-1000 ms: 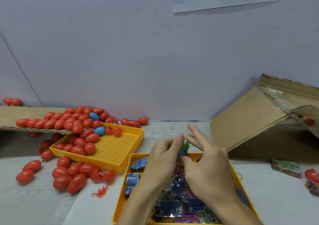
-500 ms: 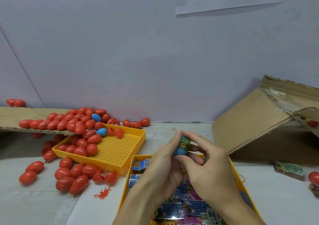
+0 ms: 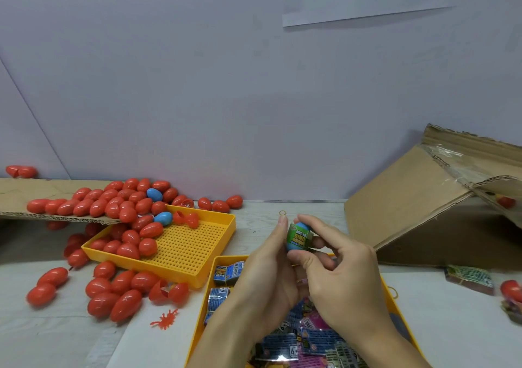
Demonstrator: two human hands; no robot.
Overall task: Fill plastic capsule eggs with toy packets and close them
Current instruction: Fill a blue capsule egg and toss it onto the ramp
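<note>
At the centre of the frame, just above a yellow tray of toy packets (image 3: 401, 301), two bare hands meet around a single blue capsule egg (image 3: 298, 236) wrapped in a green printed label; the left hand (image 3: 268, 268) curls round it from the left, fingers upright against its side, while the right hand (image 3: 343, 278) pinches it from the right between thumb and fingertips — both hands grip the egg, held clear of the tray; the packets (image 3: 305, 342) lie heaped in the tray at the lower centre, partly hidden by the forearms. To the left, a second yellow tray with a perforated floor (image 3: 185, 250) holds red eggs (image 3: 132, 243) along its left side; more red eggs spill across a cardboard sheet (image 3: 31, 195) at the upper left, with two blue eggs (image 3: 154, 194) among them, and others lie on the pale table (image 3: 254, 220) at the lower left — beside them a small red toy creature (image 3: 165, 320). At the right of the frame stands a torn cardboard box (image 3: 418, 206), tipped on its side; a small rubber band (image 3: 282, 213) lies on the table just above the hands.
</note>
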